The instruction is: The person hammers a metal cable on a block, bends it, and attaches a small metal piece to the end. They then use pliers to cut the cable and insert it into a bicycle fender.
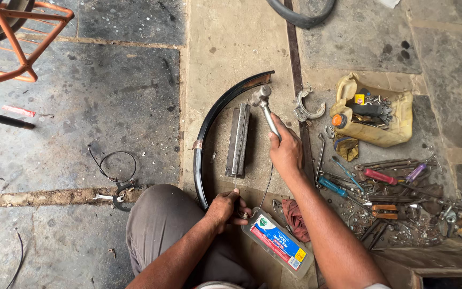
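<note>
Gripping one hammer (266,109) in right hand (285,152); one curved mudguard (215,115), left hand (224,210)

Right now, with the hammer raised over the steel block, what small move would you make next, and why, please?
Probably bring the hammer in the right hand down toward the steel block: its head hangs above the block's far end, while the left hand pinches a thin wire-like piece at the near end.

Single head cam, looks steeply down, close over stone floor (108,107).
</note>
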